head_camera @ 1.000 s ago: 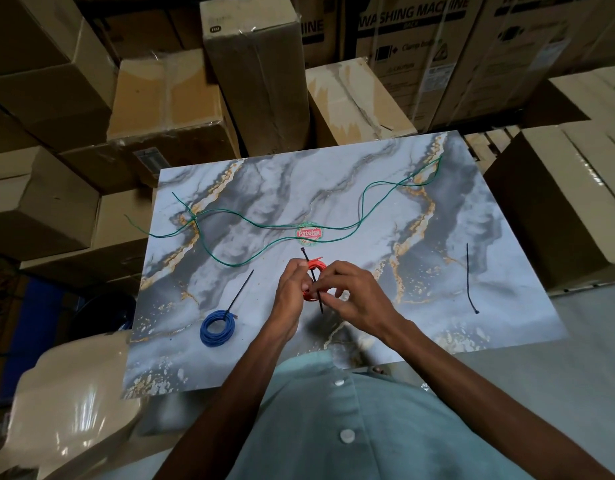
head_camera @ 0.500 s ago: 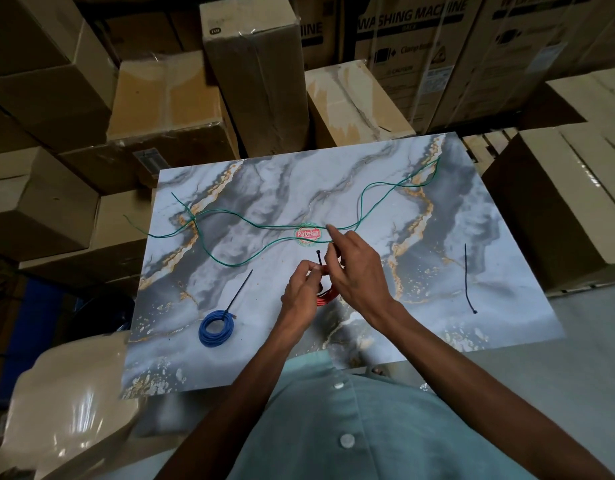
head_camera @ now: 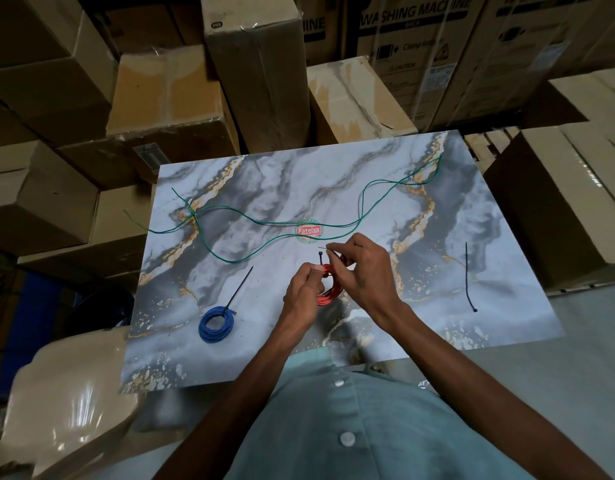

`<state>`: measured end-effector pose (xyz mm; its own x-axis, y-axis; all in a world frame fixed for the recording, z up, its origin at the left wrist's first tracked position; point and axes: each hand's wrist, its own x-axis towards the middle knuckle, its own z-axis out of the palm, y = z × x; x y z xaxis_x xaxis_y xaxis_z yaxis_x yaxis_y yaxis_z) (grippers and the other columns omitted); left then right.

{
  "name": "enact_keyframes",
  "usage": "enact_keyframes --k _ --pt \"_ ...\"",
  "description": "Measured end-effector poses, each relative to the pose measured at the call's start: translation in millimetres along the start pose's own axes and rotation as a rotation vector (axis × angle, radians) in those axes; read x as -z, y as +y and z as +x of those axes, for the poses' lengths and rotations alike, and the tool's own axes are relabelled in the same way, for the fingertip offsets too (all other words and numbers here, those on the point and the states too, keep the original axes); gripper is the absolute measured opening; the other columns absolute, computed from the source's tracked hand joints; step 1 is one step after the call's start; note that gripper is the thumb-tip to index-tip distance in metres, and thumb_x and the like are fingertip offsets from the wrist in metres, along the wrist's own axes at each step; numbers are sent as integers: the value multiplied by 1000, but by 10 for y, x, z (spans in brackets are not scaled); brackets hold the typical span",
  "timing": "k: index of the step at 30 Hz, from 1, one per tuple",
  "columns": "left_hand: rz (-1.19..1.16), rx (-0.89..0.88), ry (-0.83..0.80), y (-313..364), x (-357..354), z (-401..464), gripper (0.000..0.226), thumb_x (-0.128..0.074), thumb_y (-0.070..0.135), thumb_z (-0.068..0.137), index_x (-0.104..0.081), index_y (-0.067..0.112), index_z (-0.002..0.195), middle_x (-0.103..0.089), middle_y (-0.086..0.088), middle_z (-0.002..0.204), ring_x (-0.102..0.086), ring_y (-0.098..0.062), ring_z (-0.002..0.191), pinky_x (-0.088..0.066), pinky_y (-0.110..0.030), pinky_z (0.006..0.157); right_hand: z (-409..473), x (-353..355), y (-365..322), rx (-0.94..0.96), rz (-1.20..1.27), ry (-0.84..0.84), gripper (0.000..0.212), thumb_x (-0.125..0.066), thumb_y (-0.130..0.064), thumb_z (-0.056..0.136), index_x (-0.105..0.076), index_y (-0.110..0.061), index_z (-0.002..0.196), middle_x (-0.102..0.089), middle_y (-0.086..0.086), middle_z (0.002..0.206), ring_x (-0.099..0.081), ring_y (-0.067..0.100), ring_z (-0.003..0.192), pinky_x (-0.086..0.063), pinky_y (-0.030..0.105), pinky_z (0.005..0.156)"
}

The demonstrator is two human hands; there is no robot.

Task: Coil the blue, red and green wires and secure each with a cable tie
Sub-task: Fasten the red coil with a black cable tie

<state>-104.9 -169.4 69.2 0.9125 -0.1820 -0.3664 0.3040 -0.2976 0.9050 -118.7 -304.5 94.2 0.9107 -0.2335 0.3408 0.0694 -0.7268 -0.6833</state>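
Over the middle of the marble-patterned board, my left hand pinches the coiled red wire at its top. A black cable tie is looped around that coil, and my right hand grips the tie's thin tail between thumb and forefinger. The blue wire lies coiled at the board's left front, bound by a black tie whose tail sticks up and to the right. The green wire sprawls loose across the far half of the board. A spare black tie lies at the right.
Cardboard boxes are stacked tightly behind and on both sides of the board. A round red and green sticker marks the board's middle. A pale plastic-wrapped shape sits at the lower left. My light green shirt fills the bottom.
My right hand has gone from the coil up to the tie's tail and now pulls it up to the right, while my left hand keeps hold of the red coil.
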Motion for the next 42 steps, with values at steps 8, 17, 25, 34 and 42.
enact_keyframes --k 8,17,25,34,42 --pt "34 -29 -15 -7 -8 -27 30 -37 56 88 -59 36 82 -50 9 67 -47 -16 72 -40 -36 74 -3 41 -20 -27 14 -25 6 -76 -9 83 -81 -12 86 -60 5 70 -65 15 60 -54 35 58" --pt "55 -39 -3 2 -13 -29 26 -38 53 88 -56 38 77 -50 15 59 -46 -15 68 -39 -36 74 -14 75 -25 -29 32 -33 8 -76 -9 84 -81 -11 89 -62 4 71 -66 16 61 -54 33 59" --pt "282 -97 0 27 -2 -70 26 -34 45 100 -50 26 90 -62 5 80 -55 -13 82 -37 -47 97 29 124 49 1 6 -121 16 -71 -20 86 -82 -14 95 -60 3 70 -62 19 62 -52 35 59" --pt "365 -131 -1 42 -15 -102 19 -38 33 105 -51 24 94 -63 2 93 -52 -19 95 -27 -38 92 68 156 131 25 -33 -212 14 -73 -20 89 -83 -17 98 -59 3 65 -57 19 59 -47 32 59" --pt "416 -225 -41 88 10 -167 21 -33 37 101 -51 26 99 -60 3 93 -44 -15 98 -25 -36 91 110 163 221 51 91 -308 8 -69 -10 89 -73 -11 96 -55 1 103 -59 -2 82 -56 21 77"
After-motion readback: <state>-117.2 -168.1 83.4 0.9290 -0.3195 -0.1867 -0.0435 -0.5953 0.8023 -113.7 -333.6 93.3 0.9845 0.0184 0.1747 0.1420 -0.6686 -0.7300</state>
